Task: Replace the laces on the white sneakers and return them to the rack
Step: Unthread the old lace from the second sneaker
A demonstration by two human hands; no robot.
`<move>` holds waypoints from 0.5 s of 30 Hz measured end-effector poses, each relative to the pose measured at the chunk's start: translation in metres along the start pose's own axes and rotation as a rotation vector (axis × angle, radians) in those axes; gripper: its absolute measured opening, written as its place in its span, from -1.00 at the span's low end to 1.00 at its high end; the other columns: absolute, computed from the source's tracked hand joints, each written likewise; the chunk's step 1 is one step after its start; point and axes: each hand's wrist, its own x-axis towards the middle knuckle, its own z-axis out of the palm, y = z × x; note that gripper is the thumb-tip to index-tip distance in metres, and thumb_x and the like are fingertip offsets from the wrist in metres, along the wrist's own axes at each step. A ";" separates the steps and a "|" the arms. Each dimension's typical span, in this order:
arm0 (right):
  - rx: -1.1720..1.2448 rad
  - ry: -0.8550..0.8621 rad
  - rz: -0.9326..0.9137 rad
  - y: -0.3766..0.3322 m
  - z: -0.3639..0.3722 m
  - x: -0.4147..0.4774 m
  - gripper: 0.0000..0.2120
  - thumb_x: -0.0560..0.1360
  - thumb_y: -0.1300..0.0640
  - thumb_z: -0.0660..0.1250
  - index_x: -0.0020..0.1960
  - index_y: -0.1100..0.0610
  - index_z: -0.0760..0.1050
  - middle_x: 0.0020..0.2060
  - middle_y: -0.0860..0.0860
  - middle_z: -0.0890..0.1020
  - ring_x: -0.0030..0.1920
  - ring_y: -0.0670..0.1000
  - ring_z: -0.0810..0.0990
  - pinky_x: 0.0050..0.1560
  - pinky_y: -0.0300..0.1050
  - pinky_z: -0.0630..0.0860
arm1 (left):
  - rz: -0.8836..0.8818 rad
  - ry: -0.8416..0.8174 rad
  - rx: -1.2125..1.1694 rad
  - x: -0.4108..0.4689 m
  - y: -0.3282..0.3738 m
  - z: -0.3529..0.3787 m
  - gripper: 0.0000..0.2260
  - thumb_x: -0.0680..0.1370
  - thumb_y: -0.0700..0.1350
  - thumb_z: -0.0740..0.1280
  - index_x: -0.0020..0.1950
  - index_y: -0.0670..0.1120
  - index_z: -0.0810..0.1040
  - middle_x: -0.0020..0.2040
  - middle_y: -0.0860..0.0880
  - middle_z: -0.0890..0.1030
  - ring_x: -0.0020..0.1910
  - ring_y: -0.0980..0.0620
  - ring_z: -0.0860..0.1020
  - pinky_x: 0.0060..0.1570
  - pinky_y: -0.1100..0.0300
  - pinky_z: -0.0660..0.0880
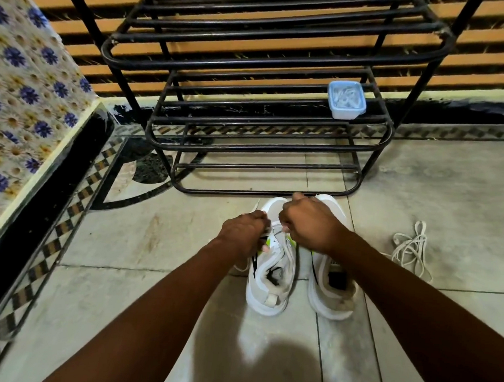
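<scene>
Two bare forearms reach forward over the pale grey tiled floor [139, 242]. Just beyond them, a pair of white low-top sneakers with black and neon-green trim stands side by side on the tiles, heels toward the person and toes at the foot of the rack.

Both hands work over the left sneaker [269, 281]. The right sneaker [331, 297] sits just beside it, its forepart under the right wrist. The left hand [243, 230] has its fingers curled at the shoe's left eyelet row, and the right hand [308, 224] has its fingers curled near the toe end. Each seems to pinch a thin white lace [279, 230] running between them, though the strand is fine and mostly hidden by knuckles.

To the right, well apart from the shoes, a loose off-white lace [410, 249] lies tangled on the floor. Farther off stands a black metal-tube shoe rack [262, 152]. At the right end of its middle shelf rests a pale blue translucent plastic tub [346, 100] with white contents. A floral-patterned surface [22, 85] runs along the left.
</scene>
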 end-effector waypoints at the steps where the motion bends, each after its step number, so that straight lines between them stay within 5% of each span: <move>1: 0.026 0.084 0.003 0.000 -0.003 -0.001 -0.91 0.49 0.15 0.33 -0.19 0.04 0.55 -0.19 -0.06 0.58 0.00 0.03 0.51 -0.15 -0.10 0.29 | 0.001 -0.004 -0.006 0.000 0.000 -0.001 -0.47 0.55 0.11 0.45 0.49 0.04 0.43 0.59 0.08 0.30 0.48 -0.05 0.41 0.33 0.08 0.44; 3: 0.254 0.251 0.091 0.000 -0.010 -0.003 -0.87 0.46 0.23 0.33 -0.18 0.04 0.60 -0.20 -0.10 0.61 -0.05 0.00 0.56 -0.15 -0.10 0.38 | 0.009 -0.011 -0.010 0.000 0.000 -0.003 -0.47 0.55 0.10 0.46 0.48 0.04 0.44 0.57 0.06 0.32 0.48 -0.05 0.40 0.35 0.06 0.45; 6: 0.933 0.487 0.263 -0.001 -0.023 -0.004 -0.78 0.48 0.41 0.30 -0.21 0.15 0.57 -0.25 -0.01 0.65 -0.17 -0.06 0.65 -0.15 -0.09 0.56 | 0.014 -0.006 -0.010 -0.001 0.000 -0.003 -0.49 0.56 0.07 0.44 0.48 0.01 0.45 0.52 0.03 0.37 0.44 -0.07 0.43 0.33 0.06 0.47; 9: 1.567 0.478 0.347 -0.005 -0.038 -0.006 -0.80 0.59 0.44 0.23 -0.18 0.27 0.46 -0.26 0.20 0.54 -0.23 0.08 0.67 -0.21 -0.07 0.63 | 0.021 -0.005 -0.007 -0.003 0.001 -0.005 -0.48 0.57 0.07 0.43 0.50 0.00 0.43 0.54 0.03 0.35 0.46 -0.07 0.41 0.34 0.08 0.44; 11: 1.474 0.384 0.330 0.000 -0.038 -0.009 -0.78 0.58 0.46 0.18 -0.18 0.25 0.44 -0.33 0.13 0.46 -0.38 0.01 0.56 -0.36 -0.14 0.52 | 0.018 -0.002 -0.007 -0.004 0.001 -0.005 -0.45 0.58 0.08 0.43 0.53 0.01 0.40 0.58 0.03 0.32 0.49 -0.07 0.39 0.35 0.09 0.41; 15: 0.537 0.126 0.073 0.018 -0.012 -0.009 -0.86 0.47 0.37 0.23 -0.18 0.17 0.43 -0.27 0.01 0.48 -0.24 0.08 0.50 -0.24 -0.09 0.39 | 0.001 -0.007 -0.003 -0.004 0.002 -0.006 -0.42 0.58 0.10 0.43 0.56 0.04 0.36 0.61 0.04 0.29 0.52 -0.05 0.35 0.40 0.08 0.39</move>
